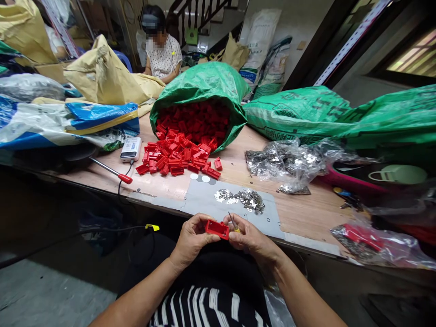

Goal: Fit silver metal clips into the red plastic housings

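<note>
The left hand point(192, 240) is grasping a red housing point(216, 229) by its end, holding it above the worktop point(306, 218) with its hollow side tilted up, apparently for a clear view and easy reach. Just beside it, the right hand point(250, 236) is pinching a small screwdriver point(233, 223). Silver parts point(240, 200) are lying on a grey mat point(204, 204) near the worktop's near edge, within reach, while red housings point(184, 154) are spilling from a green sack point(200, 79).

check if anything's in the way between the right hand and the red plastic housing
Nothing visible stands between them. The right hand, pinching a thin yellow-handled tool, is right beside the red plastic housing, which the left hand holds.
</note>
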The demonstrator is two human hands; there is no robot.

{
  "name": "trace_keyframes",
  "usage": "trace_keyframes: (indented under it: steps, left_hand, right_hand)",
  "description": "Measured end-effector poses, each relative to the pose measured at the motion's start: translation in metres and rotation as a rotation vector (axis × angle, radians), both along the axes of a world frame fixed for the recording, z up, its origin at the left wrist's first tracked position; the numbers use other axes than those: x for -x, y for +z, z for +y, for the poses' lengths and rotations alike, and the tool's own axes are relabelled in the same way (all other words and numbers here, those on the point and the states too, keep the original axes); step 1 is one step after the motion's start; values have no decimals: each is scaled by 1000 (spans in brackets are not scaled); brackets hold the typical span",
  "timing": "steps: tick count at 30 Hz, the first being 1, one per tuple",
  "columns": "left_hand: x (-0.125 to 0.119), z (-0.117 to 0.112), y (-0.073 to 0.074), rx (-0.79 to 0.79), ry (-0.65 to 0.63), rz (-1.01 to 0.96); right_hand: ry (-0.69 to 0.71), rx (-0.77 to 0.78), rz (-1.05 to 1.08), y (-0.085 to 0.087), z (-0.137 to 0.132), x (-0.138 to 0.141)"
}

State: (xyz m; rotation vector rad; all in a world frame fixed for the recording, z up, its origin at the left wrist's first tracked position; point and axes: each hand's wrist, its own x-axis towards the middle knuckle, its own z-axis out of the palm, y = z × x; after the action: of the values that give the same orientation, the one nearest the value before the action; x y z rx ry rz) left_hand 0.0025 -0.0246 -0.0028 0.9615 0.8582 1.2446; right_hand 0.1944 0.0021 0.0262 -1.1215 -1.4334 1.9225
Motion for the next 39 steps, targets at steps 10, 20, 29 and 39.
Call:
trace_keyframes:
  steps: [10,20,29,39]
  left_hand:
    - [3,5,2,101,115,-132]
    - [5,7,-1,120,111,-148]
    - [7,11,-1,47,135,-74]
    - [6,6,10,-4,108,62]
  right_hand:
    - [-97,-875,-1043,12,52,-6]
    - [21,-818,-1188,12,67,5]
    - [-98,-623,-574,17,51,8]
    - [-78,-333,-225,11,22,26]
